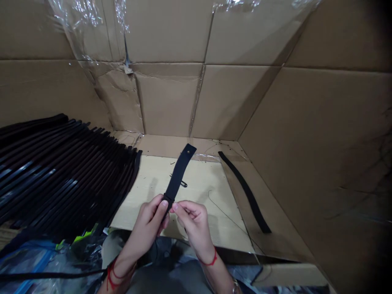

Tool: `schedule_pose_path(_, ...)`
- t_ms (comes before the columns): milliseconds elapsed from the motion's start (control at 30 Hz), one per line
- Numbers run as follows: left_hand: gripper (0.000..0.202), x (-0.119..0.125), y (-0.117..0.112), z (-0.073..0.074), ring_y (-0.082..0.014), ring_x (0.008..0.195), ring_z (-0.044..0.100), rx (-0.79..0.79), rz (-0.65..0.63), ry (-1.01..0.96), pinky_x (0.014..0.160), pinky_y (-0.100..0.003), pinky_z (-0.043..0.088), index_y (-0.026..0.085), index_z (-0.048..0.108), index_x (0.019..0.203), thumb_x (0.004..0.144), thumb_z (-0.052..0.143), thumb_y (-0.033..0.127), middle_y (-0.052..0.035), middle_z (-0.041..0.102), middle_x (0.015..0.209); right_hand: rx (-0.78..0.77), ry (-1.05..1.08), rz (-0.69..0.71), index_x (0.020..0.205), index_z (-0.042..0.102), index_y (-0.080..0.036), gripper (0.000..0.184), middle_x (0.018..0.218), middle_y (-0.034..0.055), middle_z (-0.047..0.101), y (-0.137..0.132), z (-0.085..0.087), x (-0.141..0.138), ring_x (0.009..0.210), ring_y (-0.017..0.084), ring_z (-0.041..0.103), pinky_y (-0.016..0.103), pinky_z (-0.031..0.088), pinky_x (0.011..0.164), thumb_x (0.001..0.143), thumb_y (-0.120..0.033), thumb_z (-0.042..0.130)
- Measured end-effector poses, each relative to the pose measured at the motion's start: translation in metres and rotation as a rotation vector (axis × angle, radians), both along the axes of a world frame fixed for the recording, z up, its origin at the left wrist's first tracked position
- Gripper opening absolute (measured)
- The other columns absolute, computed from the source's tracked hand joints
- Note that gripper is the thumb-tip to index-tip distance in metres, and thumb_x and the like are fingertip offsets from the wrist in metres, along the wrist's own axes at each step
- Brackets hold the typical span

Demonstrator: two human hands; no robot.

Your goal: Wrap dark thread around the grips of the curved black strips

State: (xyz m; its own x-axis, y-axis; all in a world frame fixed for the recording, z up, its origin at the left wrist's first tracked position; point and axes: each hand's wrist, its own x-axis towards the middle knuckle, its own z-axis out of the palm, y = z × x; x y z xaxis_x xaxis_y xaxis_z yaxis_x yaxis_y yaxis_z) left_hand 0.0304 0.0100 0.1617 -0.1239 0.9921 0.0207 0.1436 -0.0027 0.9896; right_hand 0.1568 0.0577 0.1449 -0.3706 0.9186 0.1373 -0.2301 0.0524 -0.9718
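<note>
A flat black strap [180, 167] slants up and away over a pale board, with a small round hole or stud near its far end. My left hand [150, 218] grips the strap's near end, thumb on top, where a narrow band crosses it. At the right edge of that same end, my right hand [192, 218] has thumb and forefinger pinched together. Whether a thread or needle is also between those fingertips is too small to tell. Just beyond the hands, a small dark clip or pin [183, 184] shows partly from under the strap.
Many black straps [61, 171] lie in a row at left. Another black strap [248, 192] lies curved on the right. A thin thread [226, 214] trails across the pale board [199, 228]. Cardboard walls [170, 102] stand behind and at both sides. Plastic bags [36, 261] sit lower left.
</note>
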Motion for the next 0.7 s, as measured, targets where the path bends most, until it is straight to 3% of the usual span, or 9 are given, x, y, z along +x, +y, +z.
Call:
schedule_pose_path(167,0.040,-0.002,0.000,0.002,-0.0066,0.043,0.039,0.009,-0.020,-0.036,0.042,-0.018,0.029,0.017,0.045,0.075,0.097,0.038,0.050,0.0049,0.045,0.052,0.004,-0.002,-0.021,0.068,0.072,-0.013,0.037,0.046,-0.0008,0.039,0.001,0.002,0.001,0.046,0.011,0.038,0.021,0.030,0.042,0.081,-0.047,0.073)
schedule_pose_path(267,0.040,-0.003,-0.002,0.002,-0.0056,0.041,0.038,-0.009,-0.070,-0.097,0.041,-0.017,0.028,0.016,0.045,0.076,0.097,0.039,0.050,0.0052,0.045,0.051,-0.025,0.038,-0.006,0.066,0.070,-0.013,0.034,0.054,0.0026,0.053,0.002,0.003,0.000,0.051,0.012,0.047,0.021,0.037,0.046,0.078,-0.044,0.076)
schedule_pose_path(400,0.037,-0.003,-0.004,0.001,-0.0053,0.037,0.035,-0.078,-0.128,-0.282,0.038,-0.016,0.028,0.016,0.049,0.082,0.097,0.041,0.048,0.0062,0.044,0.047,-0.146,0.142,0.050,0.081,0.070,-0.014,0.028,0.061,0.0037,0.061,0.004,0.006,0.001,0.055,0.014,0.055,0.020,0.040,0.048,0.070,-0.036,0.085)
schedule_pose_path(600,0.041,0.002,-0.003,-0.005,-0.0055,0.027,0.024,-0.160,-0.286,-0.572,0.029,-0.016,0.020,0.015,0.051,0.079,0.093,0.041,0.051,0.0067,0.039,0.038,-0.223,0.246,0.274,0.098,0.075,-0.016,0.035,0.065,0.0047,0.064,0.006,0.011,0.007,0.048,0.009,0.047,0.017,0.031,0.044,0.071,-0.035,0.084)
schedule_pose_path(700,0.041,0.003,-0.001,-0.003,-0.0069,0.028,0.027,-0.190,-0.311,-0.561,0.030,-0.018,0.023,0.015,0.050,0.081,0.093,0.038,0.053,0.0056,0.041,0.040,-0.246,0.251,0.328,0.094,0.075,-0.014,0.034,0.065,0.0059,0.063,0.007,0.011,0.008,0.045,0.008,0.042,0.018,0.028,0.042,0.072,-0.038,0.083)
